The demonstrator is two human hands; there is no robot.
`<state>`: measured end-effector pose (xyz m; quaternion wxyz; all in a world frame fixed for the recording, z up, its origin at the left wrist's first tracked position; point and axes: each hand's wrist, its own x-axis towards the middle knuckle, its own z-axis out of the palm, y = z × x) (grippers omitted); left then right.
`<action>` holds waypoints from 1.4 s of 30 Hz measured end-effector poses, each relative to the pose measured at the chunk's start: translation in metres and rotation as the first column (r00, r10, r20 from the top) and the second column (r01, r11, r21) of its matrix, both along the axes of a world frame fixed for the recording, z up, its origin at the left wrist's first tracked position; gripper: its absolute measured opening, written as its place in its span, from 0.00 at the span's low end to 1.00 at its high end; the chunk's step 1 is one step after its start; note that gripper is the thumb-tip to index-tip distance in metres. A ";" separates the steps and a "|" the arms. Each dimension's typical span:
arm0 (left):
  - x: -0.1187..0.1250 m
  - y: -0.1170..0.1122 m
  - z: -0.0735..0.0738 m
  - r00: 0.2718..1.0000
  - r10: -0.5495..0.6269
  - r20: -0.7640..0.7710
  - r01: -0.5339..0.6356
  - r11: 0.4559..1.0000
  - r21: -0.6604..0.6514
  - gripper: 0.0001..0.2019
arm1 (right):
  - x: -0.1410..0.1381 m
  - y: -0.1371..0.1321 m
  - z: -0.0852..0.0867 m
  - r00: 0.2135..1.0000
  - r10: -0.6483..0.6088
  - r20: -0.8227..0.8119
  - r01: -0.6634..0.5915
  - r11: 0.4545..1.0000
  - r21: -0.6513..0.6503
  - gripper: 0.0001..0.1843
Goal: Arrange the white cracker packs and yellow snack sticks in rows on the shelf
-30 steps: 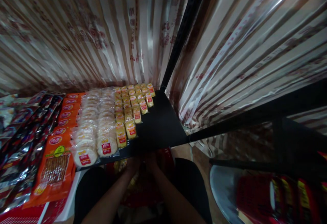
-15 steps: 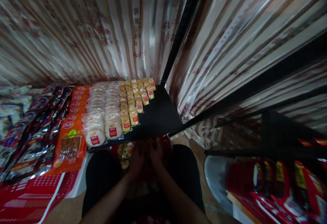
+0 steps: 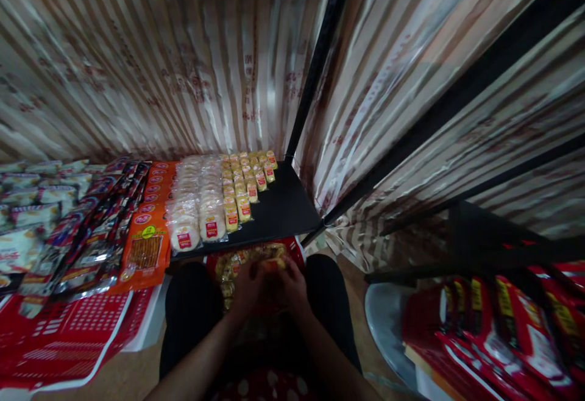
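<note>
yellow snack packet (image 3: 273,263) sits pinched between left hand (image 3: 249,288) and right hand (image 3: 292,288).

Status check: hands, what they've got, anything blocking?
Left hand and right hand together, gripping small yellow packets over red bag on lap. Black shelf edge close ahead of hands.

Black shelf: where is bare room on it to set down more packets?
Bare room is only at the right of the black shelf, between the yellow packets and the corner post. Leftward it is crowded: white round cakes, orange packets and dark packets lie edge to edge.
</note>
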<state>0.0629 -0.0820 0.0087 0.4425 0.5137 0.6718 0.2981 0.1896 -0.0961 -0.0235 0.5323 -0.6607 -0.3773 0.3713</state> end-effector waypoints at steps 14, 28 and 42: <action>-0.002 0.016 0.054 0.968 -0.239 -0.080 0.252 0.930 0.266 0.16 | 0.015 -0.013 0.036 0.660 0.245 0.710 -0.367 0.930 0.021 0.20; 0.017 0.053 0.069 1.000 0.008 0.019 -0.014 0.933 0.361 0.22 | 0.003 0.048 0.070 0.773 0.138 0.619 -0.261 0.959 0.113 0.16; 0.043 0.080 0.070 0.979 0.105 0.174 -0.124 0.987 0.098 0.20 | 0.003 0.135 0.056 0.838 0.095 0.537 -0.168 0.982 0.088 0.18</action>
